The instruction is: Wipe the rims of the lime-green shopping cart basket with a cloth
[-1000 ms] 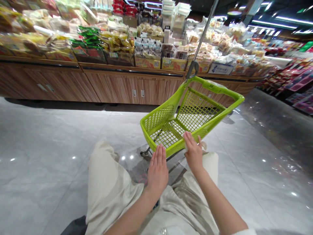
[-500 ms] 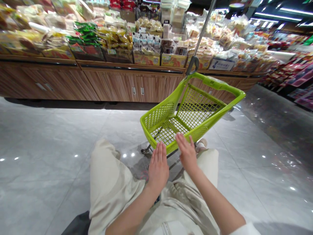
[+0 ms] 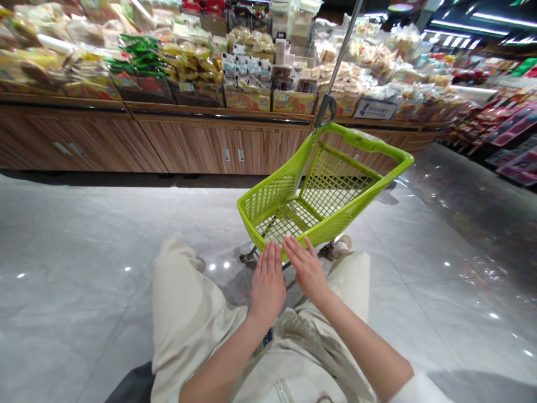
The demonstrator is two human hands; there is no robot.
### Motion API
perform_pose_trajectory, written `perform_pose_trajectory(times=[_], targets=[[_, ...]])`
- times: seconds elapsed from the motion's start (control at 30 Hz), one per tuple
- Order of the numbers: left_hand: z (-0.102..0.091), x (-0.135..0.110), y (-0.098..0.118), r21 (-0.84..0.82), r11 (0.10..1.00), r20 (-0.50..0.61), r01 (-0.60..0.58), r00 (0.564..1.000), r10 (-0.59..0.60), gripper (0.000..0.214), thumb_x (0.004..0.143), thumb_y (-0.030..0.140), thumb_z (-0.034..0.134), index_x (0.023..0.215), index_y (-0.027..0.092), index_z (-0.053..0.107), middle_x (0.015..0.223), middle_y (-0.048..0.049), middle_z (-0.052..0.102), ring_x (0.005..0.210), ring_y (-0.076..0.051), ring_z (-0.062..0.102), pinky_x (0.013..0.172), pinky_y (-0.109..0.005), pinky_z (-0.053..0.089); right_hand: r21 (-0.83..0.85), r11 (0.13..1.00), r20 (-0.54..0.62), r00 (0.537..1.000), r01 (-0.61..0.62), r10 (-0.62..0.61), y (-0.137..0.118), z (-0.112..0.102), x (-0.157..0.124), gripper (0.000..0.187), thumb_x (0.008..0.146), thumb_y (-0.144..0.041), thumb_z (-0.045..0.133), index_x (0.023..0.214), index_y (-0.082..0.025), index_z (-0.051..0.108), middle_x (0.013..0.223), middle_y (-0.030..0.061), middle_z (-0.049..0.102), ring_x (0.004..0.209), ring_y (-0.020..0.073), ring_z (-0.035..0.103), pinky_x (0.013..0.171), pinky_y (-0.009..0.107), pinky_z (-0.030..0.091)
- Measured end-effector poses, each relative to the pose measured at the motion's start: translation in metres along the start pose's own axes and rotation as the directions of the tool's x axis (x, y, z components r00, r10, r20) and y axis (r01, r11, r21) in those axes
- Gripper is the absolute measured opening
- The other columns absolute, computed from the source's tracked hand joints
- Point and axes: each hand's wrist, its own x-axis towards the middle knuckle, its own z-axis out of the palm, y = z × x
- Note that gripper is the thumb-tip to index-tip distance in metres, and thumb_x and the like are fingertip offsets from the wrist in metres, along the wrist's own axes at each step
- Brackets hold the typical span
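A green plastic shopping cart [image 3: 356,218] with mesh walls stands in front of me, its low end toward my knees. Nothing lies in its basket. My left hand [image 3: 268,280] is held out flat, palm down, with its fingers straight and its tips at the near rim. Beside it, my right hand [image 3: 306,266] is stretched out too, angled to the left, with the thumb apart. Its fingertips overlap the same rim in view; whether either hand touches the cart I cannot tell. Both hands hold nothing.
Behind the cart runs a wooden cabinet [image 3: 193,143] stacked with bagged goods [image 3: 193,61]. A grey pole [image 3: 344,50] rises from the cart's far end. Grey tiles [image 3: 84,240] cover the floor. More shelves [image 3: 512,129] stand at the far right. My knees flank the near end.
My right hand has moved left and slightly down, closer to my left hand. The view has shifted a little, so the cart sits slightly further left.
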Motion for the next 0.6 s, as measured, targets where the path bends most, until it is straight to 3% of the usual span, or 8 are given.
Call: perform_pose_trajectory(times=[0.1, 0.17, 0.23, 0.3, 0.37, 0.47, 0.53, 0.6], targets=[[-0.002, 0.000, -0.004, 0.001, 1.000, 0.001, -0.013, 1.000, 0.013, 0.086, 0.082, 0.007, 0.044, 0.156, 0.005, -0.001, 0.162, -0.0174, 0.023, 0.151, -0.026, 0.017, 0.120, -0.046, 0.031, 0.024, 0.996, 0.052, 0.995, 0.081, -0.082, 0.010, -0.005, -0.003, 0.089, 0.068, 0.006, 0.035, 0.152, -0.021, 0.033, 0.152, 0.0054, 0.047, 0.144, 0.0163, 0.037, 0.124, 0.048, 0.018], [-0.004, 0.001, -0.005, 0.004, 1.000, 0.006, -0.030, 1.000, 0.030, 0.085, 0.083, 0.007, 0.044, 0.155, 0.004, 0.000, 0.162, -0.0178, 0.023, 0.151, -0.027, 0.017, 0.120, -0.044, 0.031, -0.023, 0.998, -0.018, 0.998, -0.059, 0.059, 0.045, -0.011, -0.001, 0.089, 0.066, 0.007, 0.035, 0.151, -0.022, 0.037, 0.150, 0.0065, 0.049, 0.142, 0.0183, 0.041, 0.123, 0.053, 0.017], [-0.004, 0.001, -0.004, 0.007, 0.999, 0.004, -0.035, 0.999, 0.035, 0.084, 0.083, 0.008, 0.045, 0.155, 0.002, 0.002, 0.162, -0.0187, 0.023, 0.151, -0.027, 0.017, 0.121, -0.044, 0.030, -0.067, 0.965, -0.129, 0.961, -0.254, 0.244, 0.073, -0.013, 0.003, 0.088, 0.066, 0.006, 0.037, 0.149, -0.023, 0.039, 0.149, 0.0084, 0.050, 0.140, 0.0212, 0.045, 0.122, 0.057, 0.015], [-0.003, 0.001, -0.003, 0.012, 0.999, 0.000, -0.033, 0.999, 0.033, 0.083, 0.083, 0.008, 0.046, 0.155, 0.001, 0.005, 0.162, -0.0196, 0.023, 0.151, -0.028, 0.016, 0.121, -0.044, 0.029, -0.077, 0.938, -0.185, 0.929, -0.339, 0.321, 0.073, -0.010, 0.006, 0.089, 0.066, 0.006, 0.038, 0.150, -0.022, 0.037, 0.150, 0.0096, 0.049, 0.140, 0.0218, 0.044, 0.122, 0.057, 0.016], [-0.001, 0.001, -0.001, 0.015, 1.000, -0.002, -0.021, 1.000, 0.021, 0.082, 0.083, 0.008, 0.047, 0.154, 0.000, 0.008, 0.161, -0.0199, 0.024, 0.151, -0.028, 0.017, 0.122, -0.044, 0.028, -0.060, 0.964, -0.160, 0.956, -0.259, 0.247, 0.044, -0.002, 0.005, 0.090, 0.067, 0.006, 0.036, 0.153, -0.021, 0.032, 0.150, 0.0092, 0.048, 0.142, 0.0193, 0.041, 0.122, 0.052, 0.020], [0.000, 0.002, -0.005, 0.016, 1.000, -0.003, 0.000, 1.000, 0.000, 0.079, 0.082, 0.007, 0.046, 0.154, 0.001, 0.014, 0.159, -0.0189, 0.030, 0.150, -0.027, 0.020, 0.121, -0.044, 0.029, 0.007, 0.999, -0.025, 0.999, 0.034, -0.033, -0.004, 0.007, 0.001, 0.086, 0.070, 0.005, 0.036, 0.153, -0.019, 0.031, 0.151, 0.0068, 0.047, 0.145, 0.0158, 0.036, 0.123, 0.045, 0.023], [-0.001, 0.002, -0.010, 0.013, 1.000, -0.005, -0.008, 1.000, 0.008, 0.077, 0.082, 0.006, 0.045, 0.154, 0.003, 0.018, 0.159, -0.0176, 0.032, 0.150, -0.026, 0.024, 0.120, -0.043, 0.031, 0.025, 0.993, 0.030, 0.992, 0.119, -0.119, -0.005, 0.005, 0.000, 0.087, 0.070, 0.005, 0.036, 0.153, -0.020, 0.031, 0.151, 0.0057, 0.047, 0.145, 0.0155, 0.036, 0.123, 0.046, 0.021], [-0.004, 0.003, -0.017, 0.010, 1.000, -0.008, -0.026, 1.000, 0.026, 0.076, 0.081, 0.006, 0.044, 0.154, 0.004, 0.020, 0.158, -0.0168, 0.033, 0.149, -0.025, 0.026, 0.120, -0.042, 0.031, -0.004, 0.999, 0.000, 0.999, 0.054, -0.054, 0.023, -0.001, 0.002, 0.089, 0.069, 0.006, 0.035, 0.152, -0.023, 0.033, 0.150, 0.0055, 0.049, 0.144, 0.0162, 0.038, 0.123, 0.049, 0.018]])
